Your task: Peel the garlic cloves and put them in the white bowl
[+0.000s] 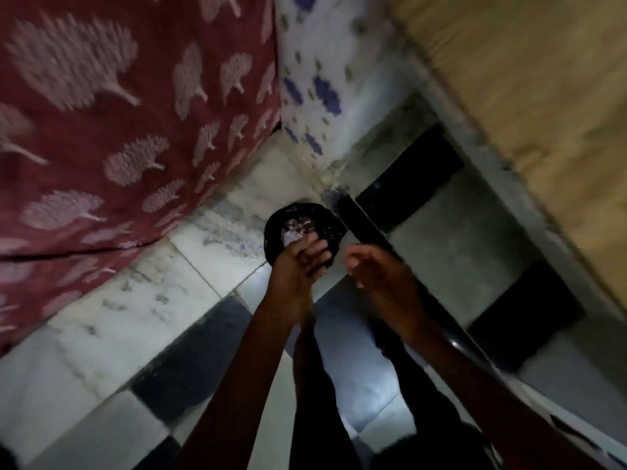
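The left hand [302,262] pinches a garlic clove [291,237] over the dark basket [307,213]; right hand [376,273] beside, relaxed, empty

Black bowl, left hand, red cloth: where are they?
black bowl [330,220]: head view, its dark right rim.
left hand [300,264]: head view, back of the hand.
red cloth [159,120]: head view, red patch among the pale leaf prints.

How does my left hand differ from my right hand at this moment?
The left hand reaches over the dark round container; the right hand is beside it, above the floor tiles. The left hand seems to pinch a pale piece; the right hand is blurred, and whether it holds anything cannot be told. Both are bare and stretched forward, close together.
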{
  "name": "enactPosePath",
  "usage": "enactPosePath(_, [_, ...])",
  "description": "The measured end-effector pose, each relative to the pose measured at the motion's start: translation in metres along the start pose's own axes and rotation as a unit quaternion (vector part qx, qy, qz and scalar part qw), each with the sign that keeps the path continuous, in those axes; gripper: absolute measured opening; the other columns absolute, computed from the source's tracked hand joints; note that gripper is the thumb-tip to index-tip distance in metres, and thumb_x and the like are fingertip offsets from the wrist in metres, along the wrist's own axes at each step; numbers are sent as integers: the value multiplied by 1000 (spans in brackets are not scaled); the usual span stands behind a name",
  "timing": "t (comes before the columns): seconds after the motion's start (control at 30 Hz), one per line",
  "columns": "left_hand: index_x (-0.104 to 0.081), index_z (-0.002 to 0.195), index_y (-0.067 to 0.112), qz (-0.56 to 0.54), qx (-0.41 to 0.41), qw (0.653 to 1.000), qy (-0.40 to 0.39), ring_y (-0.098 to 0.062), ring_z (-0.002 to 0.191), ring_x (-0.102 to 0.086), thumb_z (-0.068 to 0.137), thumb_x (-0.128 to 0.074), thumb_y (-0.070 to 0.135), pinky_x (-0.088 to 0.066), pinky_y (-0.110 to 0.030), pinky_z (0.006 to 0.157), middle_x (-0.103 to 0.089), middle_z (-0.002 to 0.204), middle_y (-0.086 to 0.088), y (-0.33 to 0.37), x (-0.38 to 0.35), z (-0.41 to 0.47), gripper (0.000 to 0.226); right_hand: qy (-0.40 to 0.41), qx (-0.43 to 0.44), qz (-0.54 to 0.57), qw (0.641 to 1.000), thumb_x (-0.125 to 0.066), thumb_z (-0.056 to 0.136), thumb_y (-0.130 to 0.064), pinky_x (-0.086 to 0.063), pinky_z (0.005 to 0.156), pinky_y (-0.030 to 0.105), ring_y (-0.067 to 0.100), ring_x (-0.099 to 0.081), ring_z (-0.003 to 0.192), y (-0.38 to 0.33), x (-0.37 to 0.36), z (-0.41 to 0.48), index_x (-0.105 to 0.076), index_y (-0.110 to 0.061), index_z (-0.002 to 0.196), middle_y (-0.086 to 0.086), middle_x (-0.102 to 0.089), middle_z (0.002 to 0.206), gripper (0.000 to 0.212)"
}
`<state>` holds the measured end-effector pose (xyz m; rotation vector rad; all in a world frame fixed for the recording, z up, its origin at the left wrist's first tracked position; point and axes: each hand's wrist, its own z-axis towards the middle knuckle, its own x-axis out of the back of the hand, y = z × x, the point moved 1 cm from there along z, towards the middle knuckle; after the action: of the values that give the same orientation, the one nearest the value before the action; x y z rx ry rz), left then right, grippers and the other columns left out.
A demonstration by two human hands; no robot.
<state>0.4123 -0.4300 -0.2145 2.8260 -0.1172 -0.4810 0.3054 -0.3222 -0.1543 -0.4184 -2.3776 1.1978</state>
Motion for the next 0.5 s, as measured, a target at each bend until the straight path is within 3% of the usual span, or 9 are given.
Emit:
enactPosePath(0.13, [-64, 106, 19, 114, -36, 990, -73, -7, 75, -64, 101, -45, 25, -43, -23, 70, -71, 87, 5, 2, -85, -111, 21, 112, 34, 35, 992, -61, 95, -11, -54, 77, 25, 10, -69, 85, -64, 87, -82, -70, -25, 106, -5, -74, 91, 20])
enactPosePath(0.23, [-64, 103, 18, 184, -63, 971, -136, -4, 65, -64, 102, -41, 19, -44, -18, 60, -70, 82, 5, -19, -157, -166, 22, 184, 48, 71, 979, -61, 97, -18, -53, 69, 29, 12, -67, 74, -79, 157, -129, -70, -26, 104, -5, -74, 83, 14])
enactPosePath(0.37, [-64, 98, 16, 300, -101, 927, -203, -5, 59, -63, 101, -43, 10, -45, -17, 54, -68, 79, 1, -71, -253, -204, 22, 278, 53, 113, 953, -60, 96, -8, -50, 67, 21, 10, -66, 73, -67, 250, -182, -71, -17, 103, 1, -73, 82, 16])
enactPosePath(0.5, [-65, 96, 13, 386, -139, 877, -247, -5, 55, -62, 98, -48, 5, -43, -20, 55, -67, 77, -1, -143, -341, -216, 19, 355, 56, 164, 918, -57, 93, 0, -49, 62, 24, 14, -63, 70, -25, 336, -222, -71, -13, 101, 9, -72, 80, 21])
